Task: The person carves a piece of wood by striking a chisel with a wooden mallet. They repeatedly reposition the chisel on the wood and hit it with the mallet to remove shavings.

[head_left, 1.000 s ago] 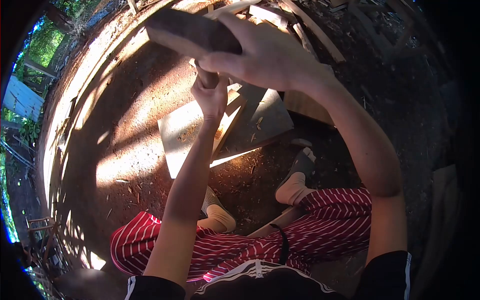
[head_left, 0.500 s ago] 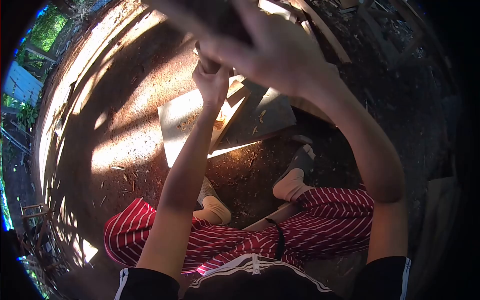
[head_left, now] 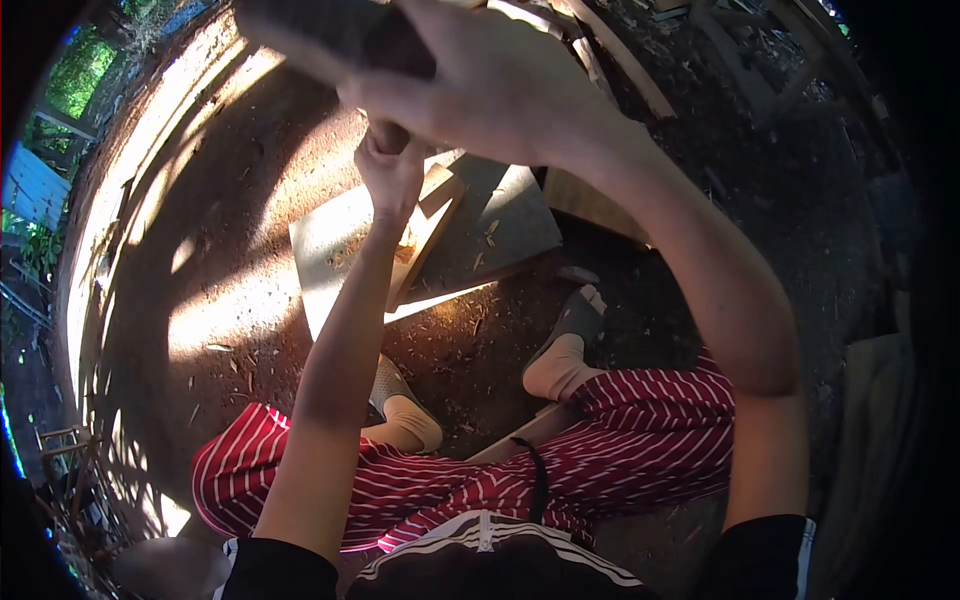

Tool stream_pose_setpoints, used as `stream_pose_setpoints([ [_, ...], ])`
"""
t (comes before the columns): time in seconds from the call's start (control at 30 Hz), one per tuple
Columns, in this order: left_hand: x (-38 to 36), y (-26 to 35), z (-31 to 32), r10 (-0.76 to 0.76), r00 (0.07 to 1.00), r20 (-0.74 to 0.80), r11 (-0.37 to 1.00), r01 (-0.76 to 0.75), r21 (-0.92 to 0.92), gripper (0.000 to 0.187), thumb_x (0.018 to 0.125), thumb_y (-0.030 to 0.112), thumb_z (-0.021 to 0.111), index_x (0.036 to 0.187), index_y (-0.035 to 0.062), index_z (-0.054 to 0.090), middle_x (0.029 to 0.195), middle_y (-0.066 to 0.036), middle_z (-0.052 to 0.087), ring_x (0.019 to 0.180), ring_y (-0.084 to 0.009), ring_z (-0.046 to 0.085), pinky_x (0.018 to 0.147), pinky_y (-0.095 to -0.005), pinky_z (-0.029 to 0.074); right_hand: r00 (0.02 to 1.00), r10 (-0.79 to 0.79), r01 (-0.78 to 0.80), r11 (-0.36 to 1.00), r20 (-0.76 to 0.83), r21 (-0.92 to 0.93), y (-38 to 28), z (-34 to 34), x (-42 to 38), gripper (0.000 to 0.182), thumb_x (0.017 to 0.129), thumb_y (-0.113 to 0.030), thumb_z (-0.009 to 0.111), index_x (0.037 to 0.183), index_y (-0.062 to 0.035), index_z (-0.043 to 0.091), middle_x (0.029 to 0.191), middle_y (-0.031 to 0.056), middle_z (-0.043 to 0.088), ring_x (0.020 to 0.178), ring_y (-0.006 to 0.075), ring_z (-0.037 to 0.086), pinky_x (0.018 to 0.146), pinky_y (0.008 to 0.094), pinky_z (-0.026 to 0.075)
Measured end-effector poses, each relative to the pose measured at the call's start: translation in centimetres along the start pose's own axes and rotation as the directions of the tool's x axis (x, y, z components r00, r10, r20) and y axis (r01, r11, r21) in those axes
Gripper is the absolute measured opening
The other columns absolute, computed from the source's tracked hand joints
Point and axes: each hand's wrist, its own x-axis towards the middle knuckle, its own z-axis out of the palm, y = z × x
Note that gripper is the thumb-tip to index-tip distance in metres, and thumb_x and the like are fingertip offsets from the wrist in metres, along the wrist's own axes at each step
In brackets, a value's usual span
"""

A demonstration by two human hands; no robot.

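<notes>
High at the top of the view, my right hand [head_left: 490,90] is closed around a thick, dark wooden block [head_left: 325,38], blurred by motion. Below and partly behind it, my left hand [head_left: 392,182] makes a fist around a tool's round wooden handle [head_left: 388,136]; the tool's lower part is hidden by the hand. Under the left hand and forearm lies a narrow piece of wood [head_left: 428,238] with wood chips around it. It rests across a pale board [head_left: 325,245] and a grey board [head_left: 500,225].
My feet [head_left: 565,345] in dark sandals stand close to the near side of the boards. Chips lie scattered on the dirt floor [head_left: 235,275]. Long planks [head_left: 625,60] lie at the top right, and another plank [head_left: 597,207] is just right of the grey board.
My right hand and the wooden block have shifted left in the view. The boards, my legs and my left hand also appear further left, as the head view has turned slightly.
</notes>
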Motion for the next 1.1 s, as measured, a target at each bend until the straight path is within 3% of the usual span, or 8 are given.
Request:
stream_pose_setpoints([
  [0.13,0.0,-0.1,-1.0,0.201,0.976,0.083,0.889,-0.218,0.402,0.022,0.075,0.012,0.067,0.081,-0.0064,0.057,0.074,-0.009,0.063,0.07,-0.0128,0.058,0.064,-0.0294,0.048,0.983,0.097,-0.071,0.983,0.155,-0.167,1.0,1.8,-0.4,0.076,0.077,-0.055,0.059,0.127,0.0008,0.047,0.1,0.0176,0.068,0.095,0.0299,0.067,0.088,0.0407,0.05],
  [0.2,-0.4,0.0,-0.2,0.29,0.955,0.057,0.931,-0.295,0.214,0.02,0.072,0.011,0.067,0.077,-0.0052,0.056,0.071,-0.008,0.062,0.063,-0.0112,0.057,0.058,-0.0276,0.047,0.968,0.138,-0.108,0.983,0.207,-0.152,1.9,1.6,-0.6,0.073,0.077,-0.056,0.058,0.123,0.0005,0.049,0.097,0.0174,0.067,0.093,0.0289,0.066,0.087,0.0383,0.049],
  [0.3,-0.2,1.7,-0.2,-0.061,0.993,-0.103,0.998,0.057,-0.041,0.011,0.075,0.006,0.063,0.071,0.0003,0.055,0.061,-0.002,0.054,0.054,-0.0079,0.052,0.05,-0.0253,0.043,0.982,0.187,-0.174,0.805,0.035,0.568,6.8,6.5,-1.0,0.075,0.077,-0.06,0.056,0.121,0.0006,0.05,0.098,0.0196,0.066,0.092,0.0277,0.065,0.085,0.04,0.046],
  [0.37,-0.6,1.5,-1.5,-0.068,0.991,-0.117,0.995,0.058,-0.084,0.011,0.076,0.004,0.062,0.07,0.0017,0.054,0.06,-0.001,0.053,0.051,-0.0073,0.05,0.048,-0.0245,0.042,0.915,0.355,-0.396,0.694,0.194,0.601,7.7,8.0,-2.0,0.069,0.078,-0.056,0.057,0.118,0.0,0.05,0.097,0.0201,0.066,0.092,0.0303,0.065,0.082,0.0414,0.048],
  [0.53,-2.0,2.2,-1.6,-0.016,0.952,-0.306,0.991,-0.026,-0.134,0.015,0.079,-0.003,0.061,0.08,0.006,0.049,0.054,0.0,0.046,0.038,-0.0063,0.04,0.035,-0.0228,0.03,0.921,0.376,-0.359,0.921,0.103,-0.152,13.0,17.4,-4.8,0.055,0.081,-0.048,0.061,0.112,-0.0044,0.046,0.085,0.0197,0.068,0.081,0.0371,0.068,0.071,0.0448,0.052],
  [0.63,-3.0,3.1,-3.4,-0.032,0.98,-0.198,0.98,-0.009,-0.2,0.015,0.08,-0.002,0.061,0.079,0.0061,0.048,0.054,-0.001,0.045,0.039,-0.0086,0.039,0.037,-0.0257,0.031,0.898,0.42,-0.404,0.905,0.131,-0.132,13.0,19.3,-6.1,0.076,0.081,-0.054,0.06,0.135,-0.0059,0.037,0.092,0.0276,0.066,0.087,0.043,0.066,0.076,0.0515,0.051],
  [0.73,-2.2,2.9,-5.3,-0.078,0.997,0.019,0.947,0.08,-0.312,0.016,0.077,0.004,0.064,0.069,0.0079,0.05,0.051,0.0,0.047,0.038,-0.0073,0.041,0.035,-0.0242,0.035,0.922,0.387,-0.381,0.915,0.019,-0.134,13.1,20.4,-6.4,0.058,0.08,-0.049,0.062,0.112,-0.0062,0.042,0.079,0.0213,0.067,0.074,0.0408,0.067,0.065,0.0511,0.052],
  [1.1,-1.1,4.7,-2.5,-0.085,0.989,-0.121,0.95,0.044,-0.309,0.015,0.08,0.003,0.062,0.076,0.0055,0.048,0.052,-0.002,0.043,0.037,-0.0089,0.035,0.036,-0.0262,0.028,0.911,0.412,-0.411,0.91,-0.003,-0.058,13.1,21.0,-6.9,0.059,0.081,-0.049,0.062,0.114,-0.0048,0.042,0.075,0.0231,0.066,0.073,0.041,0.068,0.066,0.0504,0.053],
])
